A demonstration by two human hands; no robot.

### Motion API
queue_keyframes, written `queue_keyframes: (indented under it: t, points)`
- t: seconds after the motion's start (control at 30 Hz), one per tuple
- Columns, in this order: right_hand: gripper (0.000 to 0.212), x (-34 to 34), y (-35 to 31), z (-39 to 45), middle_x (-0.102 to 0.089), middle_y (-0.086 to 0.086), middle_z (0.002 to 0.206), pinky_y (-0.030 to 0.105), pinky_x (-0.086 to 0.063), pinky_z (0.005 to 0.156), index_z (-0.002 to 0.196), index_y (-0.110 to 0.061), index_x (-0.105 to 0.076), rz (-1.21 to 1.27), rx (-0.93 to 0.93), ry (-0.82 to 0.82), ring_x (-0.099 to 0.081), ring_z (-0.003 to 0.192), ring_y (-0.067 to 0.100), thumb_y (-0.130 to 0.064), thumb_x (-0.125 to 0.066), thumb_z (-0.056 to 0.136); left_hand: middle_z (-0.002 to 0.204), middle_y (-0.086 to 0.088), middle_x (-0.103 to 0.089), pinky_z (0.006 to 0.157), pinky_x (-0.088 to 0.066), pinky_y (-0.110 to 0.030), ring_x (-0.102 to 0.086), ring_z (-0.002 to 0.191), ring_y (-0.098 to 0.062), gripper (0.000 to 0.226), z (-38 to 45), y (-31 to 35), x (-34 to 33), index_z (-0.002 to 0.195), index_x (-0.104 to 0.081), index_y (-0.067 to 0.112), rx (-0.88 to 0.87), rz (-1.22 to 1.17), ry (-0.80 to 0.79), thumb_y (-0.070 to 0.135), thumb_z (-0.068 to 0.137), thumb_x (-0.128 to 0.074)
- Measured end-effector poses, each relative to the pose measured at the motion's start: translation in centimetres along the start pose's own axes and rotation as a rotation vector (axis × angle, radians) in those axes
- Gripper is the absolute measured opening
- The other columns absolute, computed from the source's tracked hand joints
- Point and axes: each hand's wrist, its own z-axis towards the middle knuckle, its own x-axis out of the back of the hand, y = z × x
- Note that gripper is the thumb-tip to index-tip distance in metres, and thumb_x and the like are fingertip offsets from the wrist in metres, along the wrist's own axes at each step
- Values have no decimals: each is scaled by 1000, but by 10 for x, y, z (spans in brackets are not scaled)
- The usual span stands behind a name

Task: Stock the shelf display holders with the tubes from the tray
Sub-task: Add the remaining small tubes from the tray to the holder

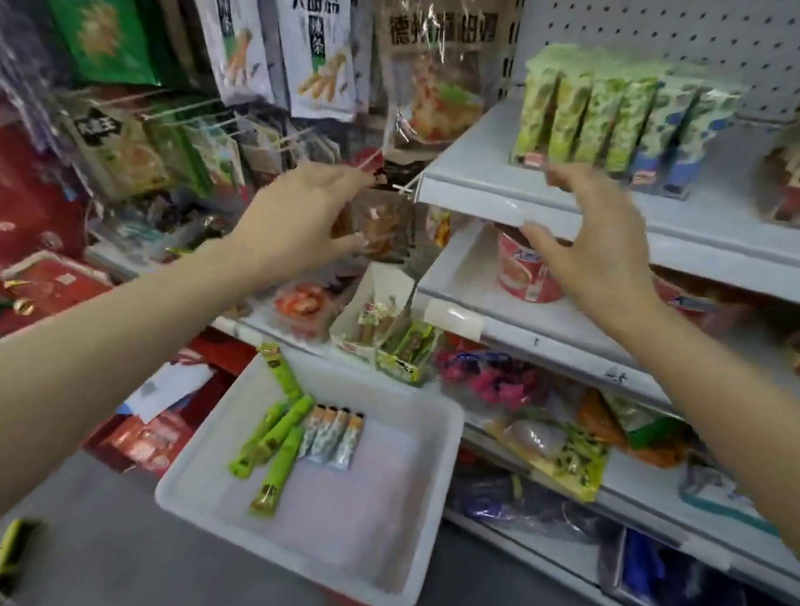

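Note:
A white tray (pixel 426 458) sits low in the middle and holds several green tubes (pixel 277 438) and a few grey-white tubes (pixel 332 436). On the top shelf (pixel 595 214) stands a row of display holders (pixel 619 123) filled with green and blue tubes. My right hand (pixel 592 244) is raised in front of that shelf's edge just below the holders, fingers spread, holding nothing. My left hand (pixel 299 213) is up to the left of the shelf, in front of hanging snack packets, fingers relaxed and empty.
Hanging snack bags (pixel 317 37) crowd the left. A second shelf (pixel 459 279) carries a red cup (pixel 524 271). Open boxes of stick snacks (pixel 385 331) stand below it. Lower shelves hold mixed packets. A yellow-green box (pixel 11 558) lies at the bottom left.

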Motion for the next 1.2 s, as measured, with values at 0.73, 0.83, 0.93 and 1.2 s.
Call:
queue_keyframes:
  t: [0.73,0.83,0.93,1.2]
  points:
    - [50,-387,7,-161,-62,12,120,40,-38,97,124,-9,-58,-198,121,-905,-52,114,33,4,-60,76,129,-6,-57,100,-43,-37,-52,121,-27,42,-136,-90,-344,131,-52,17,32,-44,-684,31,92,-54]
    - [41,-410,14,-174,-66,14,106,39,-41,90,109,-7,-66,-234,169,-970,-58,104,35,6,-61,70,123,-8,-61,90,-48,-38,-57,115,-28,39,-142,-78,-363,124,-56,15,112,-90,-770,36,91,-57]
    - [29,-432,20,-183,-67,9,83,37,-51,74,85,-10,-71,-232,276,-963,-64,82,33,1,-75,58,123,-5,-62,83,-48,-34,-61,113,-25,48,-146,-63,-380,123,-56,15,193,-92,-754,48,90,-59]
    - [14,-445,20,-182,-62,1,73,28,-50,67,69,-14,-68,-283,509,-822,-62,73,25,-18,-60,59,125,-6,-59,86,-49,-33,-58,116,-24,59,-150,-34,-406,120,-59,16,322,-175,-737,61,82,-60]
